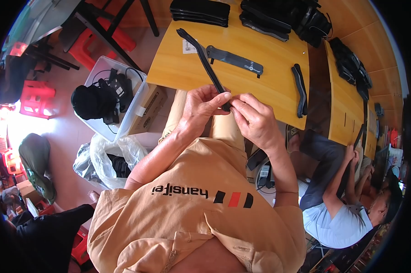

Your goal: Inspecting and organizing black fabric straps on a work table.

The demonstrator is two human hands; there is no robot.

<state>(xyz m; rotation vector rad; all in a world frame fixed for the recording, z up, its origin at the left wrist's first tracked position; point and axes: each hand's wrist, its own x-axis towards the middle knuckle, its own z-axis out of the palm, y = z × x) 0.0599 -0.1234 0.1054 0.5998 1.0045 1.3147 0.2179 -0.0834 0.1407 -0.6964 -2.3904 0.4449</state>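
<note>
A long, narrow black strap (203, 61) slants from its near end in my hands to its far end over the table. My left hand (201, 107) is closed round the near end, with the thumb on top. Beside it, my right hand (256, 119) pinches at the same end; its fingertips are partly hidden. Just past the strap, a flat dark grey band (235, 60) with small black tabs lies on the yellow table (169, 68). Another black strap (299, 90), folded over, rests near the table's right edge.
Stacked black bands (200, 12) and a heap of black pieces (264, 25) occupy the far side. On the left stand a clear plastic bin (98, 75) of black items and a plastic-lined container (106, 157). At right, a person in a light shirt (337, 227) works at another table (344, 109).
</note>
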